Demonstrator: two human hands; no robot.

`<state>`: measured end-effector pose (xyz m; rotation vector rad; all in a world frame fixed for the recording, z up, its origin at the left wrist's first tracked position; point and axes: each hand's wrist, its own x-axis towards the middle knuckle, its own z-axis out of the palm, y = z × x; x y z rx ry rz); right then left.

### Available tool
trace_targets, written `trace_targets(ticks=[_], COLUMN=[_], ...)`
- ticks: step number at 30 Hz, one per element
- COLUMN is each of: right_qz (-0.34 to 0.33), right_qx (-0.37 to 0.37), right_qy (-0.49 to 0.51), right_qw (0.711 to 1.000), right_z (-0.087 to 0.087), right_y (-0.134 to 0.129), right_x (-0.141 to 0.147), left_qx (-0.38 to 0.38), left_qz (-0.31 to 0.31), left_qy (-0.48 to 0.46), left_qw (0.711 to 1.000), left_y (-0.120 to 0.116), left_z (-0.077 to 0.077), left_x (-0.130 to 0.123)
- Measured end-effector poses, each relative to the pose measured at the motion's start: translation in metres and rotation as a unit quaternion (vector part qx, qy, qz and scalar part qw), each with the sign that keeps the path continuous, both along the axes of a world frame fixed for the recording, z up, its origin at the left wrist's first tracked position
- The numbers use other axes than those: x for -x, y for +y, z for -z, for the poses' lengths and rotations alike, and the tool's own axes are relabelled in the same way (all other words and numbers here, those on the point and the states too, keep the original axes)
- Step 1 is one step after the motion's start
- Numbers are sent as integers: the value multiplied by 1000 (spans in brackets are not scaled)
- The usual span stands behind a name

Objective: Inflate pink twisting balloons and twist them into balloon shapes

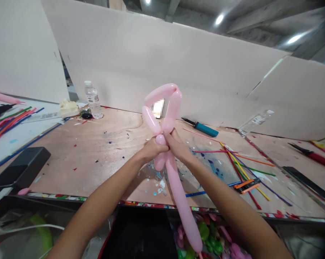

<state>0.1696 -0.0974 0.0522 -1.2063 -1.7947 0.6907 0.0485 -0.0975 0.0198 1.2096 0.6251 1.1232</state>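
Note:
A long pink modelling balloon (180, 187) is bent into several segments, with both my hands on it above the table's front half. Its upper segments form a loop shaped roughly like a triangle. My left hand (153, 149) is closed around a short lower segment and a small bubble. Close beside it, my right hand (175, 144) pinches the balloon where the segments meet. From there the long unbent part hangs down past the table edge, ending in a thin tip. Some of the fingers are hidden behind the balloon.
Behind the balloon lies a blue hand pump (205, 128). Several uninflated balloons (240, 165) and an orange-black tool (247, 185) are on the right. A water bottle (94, 100) stands at back left, and a dark box (22, 167) sits front left. White panels (119, 61) wall the table's rear.

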Motion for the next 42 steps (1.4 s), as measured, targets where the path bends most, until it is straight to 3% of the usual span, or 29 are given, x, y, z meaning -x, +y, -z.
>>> trace_targets(ticks=[5,9,11,14,16,20,24,31,38,42], right_qz=[-63,-122,-170,-238,-256,-278,-297,-314,-392,-400], right_qx=[92,211,295,440,490,507,513,513,516,535], right_qy=[68,145,167,198,226,259,262,274,337,381], right_qw=[991,959,925,843,802,774,761,751,683,639], right_z=[-9,-1,7,19,25,28,23,21,32,34], right_y=[-2,-20,-33,-48,-52,-51,-51,-58,-57,-59], right_x=[-10,-20,-24,-24,-21,-13,-8,-11,-14,-11], left_qx=[28,31,34,34,39,59,63,41,5,10], left_qz=[50,90,84,74,82,142,193,169,98,107], left_qy=[-65,-129,-158,-212,-246,-291,-271,-283,-285,-288], left_qw=[996,987,983,974,965,944,941,943,953,952], left_y=[3,4,5,3,0,-5,-2,-6,-15,-13], left_z=[-1,-9,-12,-16,-18,-19,-16,-22,-32,-29], left_x=[8,22,29,34,33,31,35,35,35,35])
